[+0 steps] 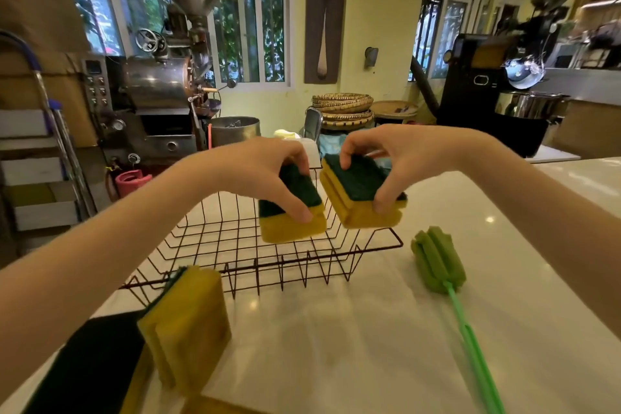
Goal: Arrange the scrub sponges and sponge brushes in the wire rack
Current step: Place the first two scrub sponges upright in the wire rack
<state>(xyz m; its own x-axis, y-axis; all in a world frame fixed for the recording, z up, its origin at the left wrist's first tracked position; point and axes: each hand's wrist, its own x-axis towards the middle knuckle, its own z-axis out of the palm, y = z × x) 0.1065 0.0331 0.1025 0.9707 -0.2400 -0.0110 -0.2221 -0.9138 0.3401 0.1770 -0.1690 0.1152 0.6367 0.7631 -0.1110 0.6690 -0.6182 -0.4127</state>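
Observation:
A dark wire rack (235,255) sits on the white counter in front of me. My left hand (258,168) grips a yellow scrub sponge with a green pad (295,225) above the rack's right part. My right hand (389,151) holds a second yellow-and-green scrub sponge (356,198) over the rack's right edge, beside the first. Another scrub sponge (191,323) stands on its side at the near left, in front of the rack. A green sponge brush (440,259) with a long green handle lies on the counter to the right of the rack.
A flat dark-topped sponge (97,366) lies at the near left edge of the white counter (369,346). Behind the counter stand a metal coffee roaster (151,91), stacked woven baskets (342,107) and a black machine (487,91) at the right.

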